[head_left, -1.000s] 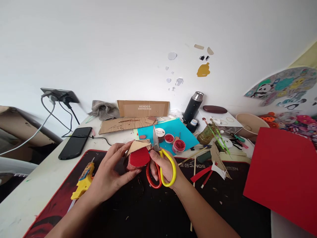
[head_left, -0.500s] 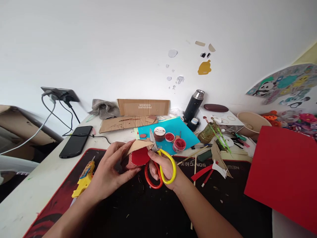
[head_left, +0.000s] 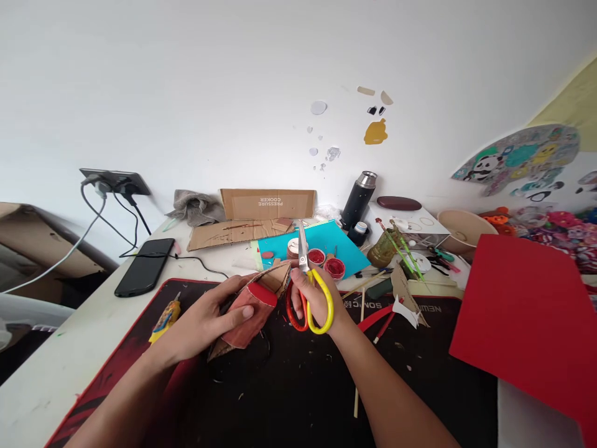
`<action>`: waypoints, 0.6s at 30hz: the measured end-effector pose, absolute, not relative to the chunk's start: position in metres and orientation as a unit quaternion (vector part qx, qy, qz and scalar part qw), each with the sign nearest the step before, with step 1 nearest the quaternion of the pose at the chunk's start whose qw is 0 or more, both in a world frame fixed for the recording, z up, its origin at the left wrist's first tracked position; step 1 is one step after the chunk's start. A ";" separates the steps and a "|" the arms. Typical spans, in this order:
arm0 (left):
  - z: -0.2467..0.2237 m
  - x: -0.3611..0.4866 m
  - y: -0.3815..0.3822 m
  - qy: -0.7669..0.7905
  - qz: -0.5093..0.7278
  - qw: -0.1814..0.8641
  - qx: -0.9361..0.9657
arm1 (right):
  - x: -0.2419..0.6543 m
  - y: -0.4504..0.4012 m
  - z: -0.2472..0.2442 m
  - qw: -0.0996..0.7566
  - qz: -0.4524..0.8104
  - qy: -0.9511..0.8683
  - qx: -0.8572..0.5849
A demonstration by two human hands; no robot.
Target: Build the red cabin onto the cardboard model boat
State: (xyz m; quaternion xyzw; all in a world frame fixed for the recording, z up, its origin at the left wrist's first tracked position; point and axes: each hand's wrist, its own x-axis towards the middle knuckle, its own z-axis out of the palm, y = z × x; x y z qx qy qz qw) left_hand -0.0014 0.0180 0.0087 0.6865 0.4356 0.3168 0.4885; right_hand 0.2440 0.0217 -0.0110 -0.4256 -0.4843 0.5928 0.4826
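Observation:
In my left hand (head_left: 209,320) is a cardboard piece (head_left: 249,317) painted red on its rounded side, with bare brown cardboard along its upper edge and lower corner. My thumb presses on its red face and the other fingers go behind it, partly hidden. My right hand (head_left: 317,298) grips a pair of scissors (head_left: 321,298) with one yellow and one red handle loop. Their blades look closed together and point up and away from me. The hand is just right of the cardboard's upper corner; whether the fingertips touch it I cannot tell.
A yellow glue gun (head_left: 164,320) and a black phone (head_left: 144,267) lie at left. Beyond my hands, red paint pots (head_left: 334,269) stand on blue paper (head_left: 354,249), near a black flask (head_left: 358,202). Red card (head_left: 517,330) fills the right; wooden sticks (head_left: 358,373) lie on the mat.
The cardboard piece has turned in my left hand and sits lower, so its rounded painted side shows. The scissors have moved slightly right, away from its edge, with their blades pointing more upright.

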 end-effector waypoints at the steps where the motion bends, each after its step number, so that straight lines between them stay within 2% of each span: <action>1: 0.008 -0.001 0.018 0.430 0.307 0.501 0.685 | 0.243 0.021 -0.012 0.469 0.585 -0.497 -0.437; 4: 0.004 -0.003 0.019 0.422 0.281 0.528 0.681 | 0.239 0.020 -0.017 0.451 0.553 -0.522 -0.468; 9: -0.004 -0.014 0.023 0.390 0.293 0.581 0.652 | 0.240 0.027 -0.023 0.485 0.524 -0.481 -0.510; 14: -0.003 -0.018 0.021 0.356 0.367 0.573 0.641 | 0.252 0.040 -0.026 0.571 0.517 -0.368 -0.521; 18: 0.002 -0.012 0.020 0.320 0.436 0.582 0.607 | 0.259 0.044 -0.024 0.601 0.509 -0.343 -0.512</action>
